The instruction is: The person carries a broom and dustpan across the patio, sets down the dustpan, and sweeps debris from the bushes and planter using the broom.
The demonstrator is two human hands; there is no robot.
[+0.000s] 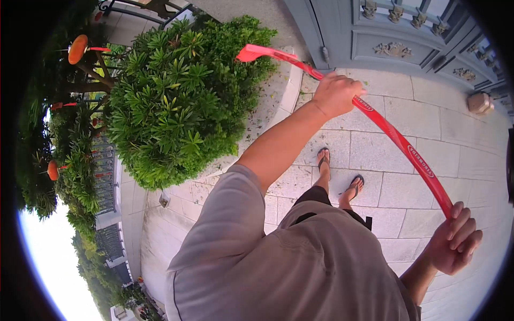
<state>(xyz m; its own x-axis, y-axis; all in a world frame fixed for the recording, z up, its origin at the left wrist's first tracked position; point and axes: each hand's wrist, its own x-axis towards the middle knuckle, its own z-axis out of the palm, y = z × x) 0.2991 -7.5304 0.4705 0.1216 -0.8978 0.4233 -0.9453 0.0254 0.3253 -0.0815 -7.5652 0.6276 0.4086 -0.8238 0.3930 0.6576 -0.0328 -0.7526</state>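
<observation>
A long red stick [397,140] with pale printed marks runs slantwise across the view, its line looking curved. My left hand [337,95] is closed around it toward the upper end, with that arm stretched out ahead. Beyond this hand the stick goes on to a wider, bent, pinkish-red end [254,52], which appears in front of the leafy bush [176,101]. At the lower right my right hand [456,239] is closed on the stick's near end, fingers curled around it. The very tip is hidden in that hand.
Pale stone paving [369,187] lies under my sandalled feet [352,187]. A curved stone kerb [292,88] borders the bush. Ahead stands a grey ornamented gate [375,43], with a small stone block [481,104] near it. Red-orange lanterns [78,49] hang in a tree at left, by a fence [105,176].
</observation>
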